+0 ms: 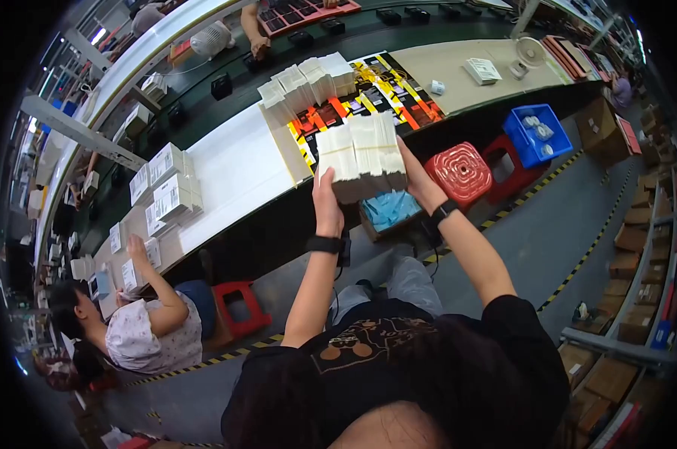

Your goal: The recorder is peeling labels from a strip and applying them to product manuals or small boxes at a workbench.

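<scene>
at the bench [237, 166], left grip [327, 204] and right grip [422, 182] hold paper stacks [359, 150].

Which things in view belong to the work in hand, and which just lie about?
Work in hand:
- banded white stack, between left hand and right hand
- likely the similar white stacks beyond

Apparently lying about:
- red stool
- blue crate
- small fan

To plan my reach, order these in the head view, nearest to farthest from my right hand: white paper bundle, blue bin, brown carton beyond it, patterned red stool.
1. White paper bundle: touching your right hand.
2. Patterned red stool: right.
3. Blue bin: farther right.
4. Brown carton: past the bin.
</scene>
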{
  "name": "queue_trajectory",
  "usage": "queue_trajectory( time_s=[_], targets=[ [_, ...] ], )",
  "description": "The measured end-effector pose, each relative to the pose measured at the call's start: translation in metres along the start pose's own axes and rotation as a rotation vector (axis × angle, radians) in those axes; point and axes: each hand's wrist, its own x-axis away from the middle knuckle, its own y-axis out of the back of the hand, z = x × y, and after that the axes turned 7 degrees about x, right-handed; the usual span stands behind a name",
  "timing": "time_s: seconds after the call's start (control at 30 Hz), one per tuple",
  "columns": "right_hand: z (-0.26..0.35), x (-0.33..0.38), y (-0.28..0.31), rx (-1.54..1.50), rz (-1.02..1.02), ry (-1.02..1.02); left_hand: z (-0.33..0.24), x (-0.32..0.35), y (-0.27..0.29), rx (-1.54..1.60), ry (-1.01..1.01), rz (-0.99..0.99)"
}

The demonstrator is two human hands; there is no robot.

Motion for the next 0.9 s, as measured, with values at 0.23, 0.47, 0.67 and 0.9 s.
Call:
queue_trajectory(
  time_s=[0.23,0.47,0.67,0.9],
  targets=[
    [0.041,-0.157,0.081,0.173,0.096,-0.176,0.062,-0.159,-0.047,-0.23,-0.148,-0.173],
    [0.011,-0.245,0.17,0.705,0.176,-0.156,0.143,-0.237,-0.006,-0.48,-0.202,-0.329],
    [0.024,-0.186,0.191,0.24,-0.073,-0.279,0.15,-0.243,0.002,-0.372,-0.102,-0.342],
    [-0.037,0.078,0.432,0.541,-0.602,-0.492,0.135,-0.18,0.057,0.117,0.032,-0.319]
  ],
)
